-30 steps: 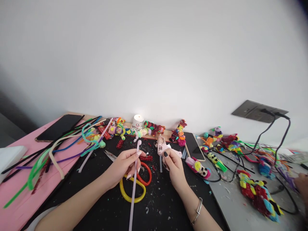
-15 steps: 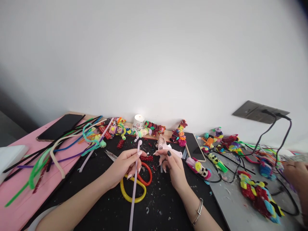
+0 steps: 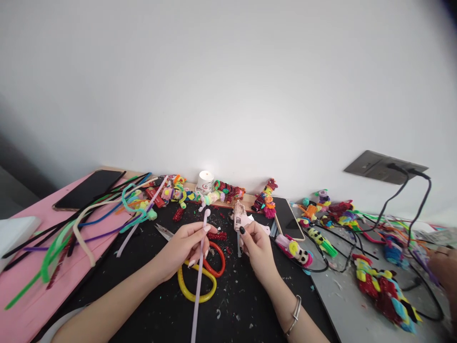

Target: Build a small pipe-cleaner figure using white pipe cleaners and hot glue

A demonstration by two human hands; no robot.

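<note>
Where a pink sheet (image 3: 28,295) covers the left end, a dark phone (image 3: 87,188) lies beside a loose heap of coloured craft wires (image 3: 85,224). On the black mat (image 3: 150,295), small scissors (image 3: 163,231) lie just left of the left hand (image 3: 183,245). Its fingers pinch a pale pink pipe cleaner (image 3: 198,276) near the curled top end. The rest runs down to the lower edge of view, crossing a yellow loop (image 3: 189,290) beside a red loop (image 3: 219,259). The right hand (image 3: 257,247) has its fingers closed round a pink glue gun (image 3: 240,218), held nose up above the mat. Further right, a second phone (image 3: 287,216), fuzzy figures (image 3: 382,286) and black cables (image 3: 417,205) crowd the grey bench (image 3: 342,309). Another person's hand (image 3: 442,269) shows at the edge.
</note>
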